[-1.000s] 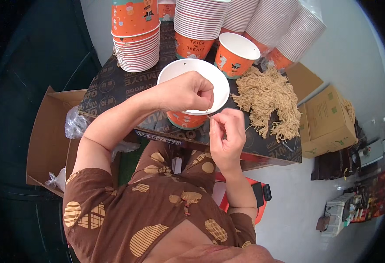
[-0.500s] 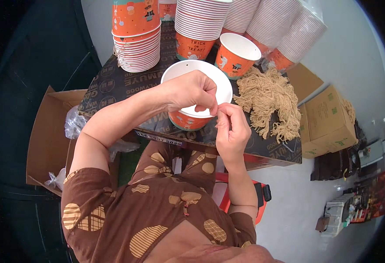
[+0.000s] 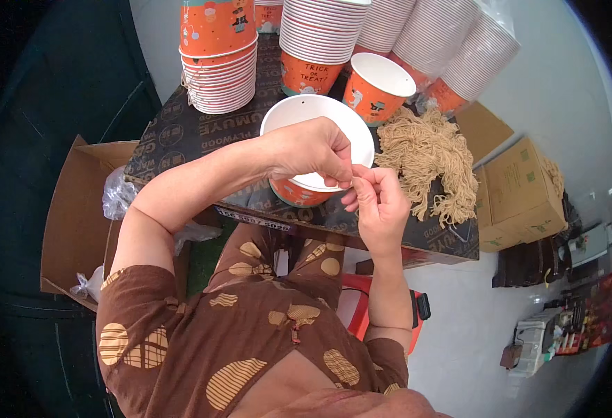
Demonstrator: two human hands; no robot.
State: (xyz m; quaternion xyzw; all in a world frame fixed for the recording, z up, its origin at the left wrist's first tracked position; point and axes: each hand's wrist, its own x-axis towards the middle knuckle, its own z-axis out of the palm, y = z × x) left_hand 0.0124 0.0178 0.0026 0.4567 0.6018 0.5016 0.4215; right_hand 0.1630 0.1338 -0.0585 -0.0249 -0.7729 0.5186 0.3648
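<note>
An orange paper bucket (image 3: 299, 195) with a white inside stands near the table's front edge, a small dark hole showing by its far rim. Over its opening reaches my left hand (image 3: 318, 152), fingers curled and closed in a pinch at the right side of the rim. My right hand (image 3: 381, 202) meets it there, thumb and forefinger pressed together beside the left fingertips. What the two pinches hold is too small to make out. Just right of the bucket lies a loose pile of beige strings (image 3: 428, 164).
Behind stand a single orange bucket (image 3: 374, 97), a tall nested stack (image 3: 323, 35), a left stack (image 3: 219, 80) with string on its side, and wrapped stacks (image 3: 476, 59). Cardboard boxes flank the dark printed tabletop (image 3: 181, 143): one at left (image 3: 69, 223), one at right (image 3: 522, 195).
Both hands have shifted slightly right, still pinching together at the rim. More of my right hand's lower fingers shows now. The bucket has moved a little to the right.
</note>
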